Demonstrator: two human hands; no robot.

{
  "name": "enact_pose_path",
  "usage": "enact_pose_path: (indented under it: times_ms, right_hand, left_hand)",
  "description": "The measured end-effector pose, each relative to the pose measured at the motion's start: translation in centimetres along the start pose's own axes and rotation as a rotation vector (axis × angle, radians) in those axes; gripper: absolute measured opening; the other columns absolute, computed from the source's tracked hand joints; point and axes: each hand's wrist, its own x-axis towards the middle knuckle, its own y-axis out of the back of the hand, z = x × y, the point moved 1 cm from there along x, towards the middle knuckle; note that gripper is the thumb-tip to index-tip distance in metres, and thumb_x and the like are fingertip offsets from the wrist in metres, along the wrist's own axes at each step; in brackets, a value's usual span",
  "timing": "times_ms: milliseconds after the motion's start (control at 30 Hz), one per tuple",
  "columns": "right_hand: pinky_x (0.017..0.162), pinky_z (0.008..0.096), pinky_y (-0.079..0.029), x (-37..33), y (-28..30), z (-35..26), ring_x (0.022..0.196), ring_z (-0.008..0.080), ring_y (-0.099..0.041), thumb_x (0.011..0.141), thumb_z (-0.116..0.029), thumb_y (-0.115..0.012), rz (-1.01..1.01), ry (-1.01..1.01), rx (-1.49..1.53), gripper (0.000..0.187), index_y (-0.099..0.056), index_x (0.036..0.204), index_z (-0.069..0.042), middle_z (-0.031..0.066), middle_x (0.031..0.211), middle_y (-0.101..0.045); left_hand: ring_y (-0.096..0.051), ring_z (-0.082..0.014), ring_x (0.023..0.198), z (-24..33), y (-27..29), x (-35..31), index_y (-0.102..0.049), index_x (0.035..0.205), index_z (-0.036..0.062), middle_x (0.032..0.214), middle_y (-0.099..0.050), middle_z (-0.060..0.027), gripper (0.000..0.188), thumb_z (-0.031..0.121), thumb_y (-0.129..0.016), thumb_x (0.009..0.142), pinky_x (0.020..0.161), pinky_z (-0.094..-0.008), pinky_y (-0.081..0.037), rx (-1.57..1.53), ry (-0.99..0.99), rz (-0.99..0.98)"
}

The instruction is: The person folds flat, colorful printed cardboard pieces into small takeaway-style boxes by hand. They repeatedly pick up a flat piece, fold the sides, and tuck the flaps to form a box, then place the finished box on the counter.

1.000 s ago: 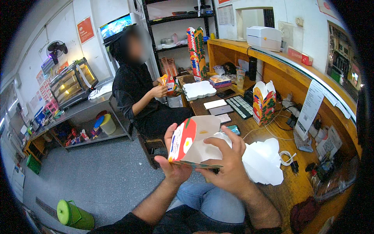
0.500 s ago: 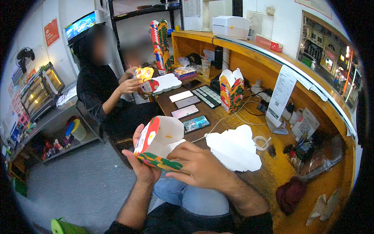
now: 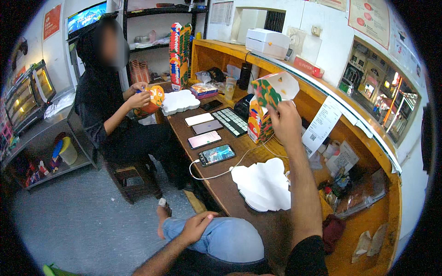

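My right hand pinches the lower edge of a colourful folded food box, its open white inside showing. That box is at the top of a stack of matching boxes on the desk; whether it sits down in the stack or is just above it, I cannot tell. My left hand lies on my jeans at the thigh, fingers stretched out, holding nothing. In front of me on the desk is a pile of flat white box blanks.
Several phones, one a lit phone on a white cable, lie left of a keyboard. Across the desk, a seated person in black holds an orange box beside more blanks and a tall box stack. A receipt hangs at right.
My right hand has carried the folded box up and away to the stack. My left hand has let go of it and dropped to my thigh. The view has shifted somewhat.
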Motion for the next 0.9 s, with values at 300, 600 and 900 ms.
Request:
enact_pose_path:
  times_ms: [300, 600, 900]
  right_hand:
    - [0.087, 0.0549, -0.059, 4.2, -7.7, 7.9, 0.097, 0.0393, -0.074, 0.097, -0.032, -0.073, -0.345, -0.022, -0.437, 0.028, -0.081, 0.106, -0.007, 0.0189, 0.093, -0.077]
    - [0.099, 0.0541, -0.053, 6.6, -7.9, 6.4, 0.116, 0.0386, -0.072, 0.101, -0.046, -0.067, -0.787, -0.066, -0.574, 0.042, -0.082, 0.116, -0.010, 0.0208, 0.117, -0.079]
    - [0.113, 0.0580, -0.033, 5.3, -9.7, 10.5, 0.137, 0.0369, -0.057, 0.101, -0.054, -0.052, -0.909, -0.151, -0.465, 0.059, -0.080, 0.128, -0.010, 0.0219, 0.131, -0.075]
  left_hand:
    - [-0.076, -0.0351, 0.113, 0.0, 0.0, 0.4, -0.079, 0.125, 0.0113, 0.117, -0.080, -0.0170, 0.047, 0.046, -0.048, 0.114, 0.099, -0.0437, -0.057, 0.053, 0.044, 0.030]
    - [-0.077, -0.0369, 0.108, -1.1, 0.1, 0.4, -0.079, 0.122, 0.0117, 0.113, -0.080, -0.0174, 0.045, 0.043, -0.048, 0.113, 0.095, -0.0449, -0.058, 0.034, 0.012, 0.046]
    - [-0.077, -0.0368, 0.106, -0.5, 0.2, 0.6, -0.080, 0.121, 0.0122, 0.111, -0.081, -0.0166, 0.044, 0.042, -0.049, 0.113, 0.094, -0.0452, -0.058, 0.057, 0.015, 0.048]
